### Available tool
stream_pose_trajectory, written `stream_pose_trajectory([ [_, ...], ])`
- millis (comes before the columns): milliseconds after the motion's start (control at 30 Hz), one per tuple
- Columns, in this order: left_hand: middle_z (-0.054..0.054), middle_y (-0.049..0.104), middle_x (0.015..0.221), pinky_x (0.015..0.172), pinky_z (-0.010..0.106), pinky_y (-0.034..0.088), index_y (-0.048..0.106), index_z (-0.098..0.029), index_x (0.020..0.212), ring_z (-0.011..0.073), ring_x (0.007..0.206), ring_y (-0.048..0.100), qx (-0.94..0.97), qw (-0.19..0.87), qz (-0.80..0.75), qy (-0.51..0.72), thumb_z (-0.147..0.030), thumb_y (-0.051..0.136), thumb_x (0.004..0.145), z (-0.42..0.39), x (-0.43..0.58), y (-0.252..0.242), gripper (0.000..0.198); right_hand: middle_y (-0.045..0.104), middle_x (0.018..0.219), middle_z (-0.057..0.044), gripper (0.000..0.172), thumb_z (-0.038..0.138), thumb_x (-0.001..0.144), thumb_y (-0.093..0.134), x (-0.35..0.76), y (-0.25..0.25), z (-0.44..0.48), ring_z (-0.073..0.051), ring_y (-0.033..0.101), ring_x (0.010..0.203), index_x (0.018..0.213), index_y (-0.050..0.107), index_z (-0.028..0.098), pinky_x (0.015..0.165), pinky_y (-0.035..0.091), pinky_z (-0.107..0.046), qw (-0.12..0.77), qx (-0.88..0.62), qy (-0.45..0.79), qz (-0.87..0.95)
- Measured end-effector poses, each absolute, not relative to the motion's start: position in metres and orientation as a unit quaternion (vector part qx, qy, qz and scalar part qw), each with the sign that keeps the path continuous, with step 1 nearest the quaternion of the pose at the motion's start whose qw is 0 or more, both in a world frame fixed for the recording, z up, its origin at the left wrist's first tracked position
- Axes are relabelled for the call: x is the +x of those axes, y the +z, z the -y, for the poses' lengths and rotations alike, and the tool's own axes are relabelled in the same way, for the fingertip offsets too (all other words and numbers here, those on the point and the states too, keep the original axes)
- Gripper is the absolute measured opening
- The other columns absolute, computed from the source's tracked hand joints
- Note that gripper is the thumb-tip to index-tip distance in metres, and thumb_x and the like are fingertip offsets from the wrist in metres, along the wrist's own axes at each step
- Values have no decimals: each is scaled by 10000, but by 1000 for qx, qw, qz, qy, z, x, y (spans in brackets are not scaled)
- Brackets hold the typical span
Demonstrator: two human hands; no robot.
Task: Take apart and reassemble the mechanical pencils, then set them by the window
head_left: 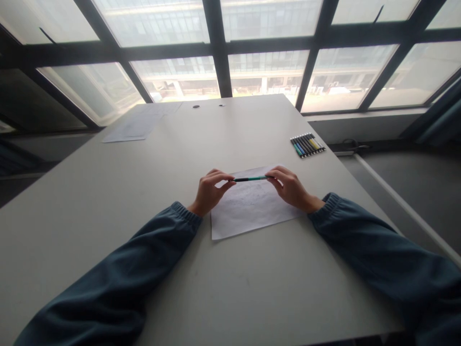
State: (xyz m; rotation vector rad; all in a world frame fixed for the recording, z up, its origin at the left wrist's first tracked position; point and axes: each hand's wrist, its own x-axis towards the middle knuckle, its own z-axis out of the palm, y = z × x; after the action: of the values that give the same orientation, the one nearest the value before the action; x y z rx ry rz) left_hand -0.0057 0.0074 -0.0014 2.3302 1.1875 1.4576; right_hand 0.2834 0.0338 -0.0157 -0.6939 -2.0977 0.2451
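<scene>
A slim green and black pen is held level between my two hands, above a sheet of paper. My left hand pinches its black end between thumb and fingers. At the other end, my right hand grips it the same way, and the fingers hide that tip. Beneath them the white sheet of paper lies slightly turned on the table, with faint marks on its upper part that I cannot read.
The white table reaches to the windows. A row of several pens in black, green, blue and yellow lies near its right edge. More sheets of paper rest at the far left. Two round holes sit at the far edge.
</scene>
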Motion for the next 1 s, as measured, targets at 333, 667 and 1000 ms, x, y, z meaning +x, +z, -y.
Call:
stream_pose_trajectory([
  [333, 54, 752, 792, 686, 292, 539, 794, -196, 888, 160, 723, 663, 772, 103, -402, 481, -376, 764, 870, -5, -5, -2, 183, 663, 990, -82, 121, 199, 984, 573, 283, -14, -33, -220, 639, 926, 1067, 653, 234, 825, 556, -388, 471, -249, 75, 843],
  [667, 51, 739, 762, 577, 257, 499, 790, -198, 852, 153, 692, 641, 771, 117, -408, 475, -418, 744, 880, -8, -7, -7, 227, 671, 974, -84, 131, 205, 980, 587, 283, -11, -28, -218, 649, 902, 1080, 665, 234, 799, 563, -382, 483, -249, 73, 836],
  [1000, 44, 727, 743, 614, 270, 503, 792, -197, 866, 149, 690, 621, 766, 126, -403, 485, -394, 774, 857, -6, -6, -3, 197, 667, 951, -77, 125, 232, 979, 596, 283, -13, -28, -211, 645, 864, 1074, 678, 231, 772, 558, -370, 483, -243, 96, 836],
])
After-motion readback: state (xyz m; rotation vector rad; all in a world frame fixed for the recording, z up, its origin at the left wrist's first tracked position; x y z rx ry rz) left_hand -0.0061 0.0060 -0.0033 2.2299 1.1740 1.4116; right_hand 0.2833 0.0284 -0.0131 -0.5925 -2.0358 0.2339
